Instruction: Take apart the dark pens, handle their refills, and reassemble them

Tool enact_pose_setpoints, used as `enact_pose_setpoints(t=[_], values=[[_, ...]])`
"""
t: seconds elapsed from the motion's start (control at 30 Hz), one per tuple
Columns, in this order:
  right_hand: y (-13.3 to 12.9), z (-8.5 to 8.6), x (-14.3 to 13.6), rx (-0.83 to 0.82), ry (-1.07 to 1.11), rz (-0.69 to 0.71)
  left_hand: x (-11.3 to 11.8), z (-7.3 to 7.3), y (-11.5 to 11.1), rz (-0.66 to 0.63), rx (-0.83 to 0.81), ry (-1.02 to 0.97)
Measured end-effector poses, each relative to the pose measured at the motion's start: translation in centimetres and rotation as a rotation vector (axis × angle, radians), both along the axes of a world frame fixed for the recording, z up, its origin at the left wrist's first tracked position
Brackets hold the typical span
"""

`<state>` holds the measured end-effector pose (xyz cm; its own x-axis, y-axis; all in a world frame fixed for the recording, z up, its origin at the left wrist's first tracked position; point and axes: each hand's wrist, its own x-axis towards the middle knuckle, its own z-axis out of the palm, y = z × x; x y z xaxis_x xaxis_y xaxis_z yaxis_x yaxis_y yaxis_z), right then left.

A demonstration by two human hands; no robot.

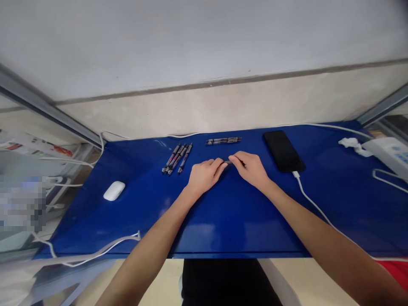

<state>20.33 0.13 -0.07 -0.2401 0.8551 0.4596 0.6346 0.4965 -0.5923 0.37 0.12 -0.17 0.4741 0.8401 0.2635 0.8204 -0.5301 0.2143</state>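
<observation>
A dark pen (228,162) spans the gap between my two hands over the middle of the blue table (219,231). My left hand (206,173) is closed on one end of it, and my right hand (248,166) grips the other end. Both sets of fingers partly hide the pen. To the left of my left hand lies a group of several pens (177,159), side by side and slanted. Beyond my hands, close to the wall, more pens (223,140) lie crosswise.
Right of my right hand lies a black phone (283,151) with a white cable (310,201) plugged in. A white earphone case (114,191) is at the left. Crumpled tissue (353,145) and a white power strip (389,153) sit at the far right.
</observation>
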Motion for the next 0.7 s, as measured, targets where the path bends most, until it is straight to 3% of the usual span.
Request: enact_pose_setpoints(t=[0.23,0.7], values=[[1.8,-0.2,-0.1,-0.138,0.198,-0.233,1.3,0.2,1.3,0.052,0.011,0.047],[4.2,-0.3,-1.1,-0.207,0.455,-0.159,2.1,0.5,3.4,0.079,-0.018,0.006]])
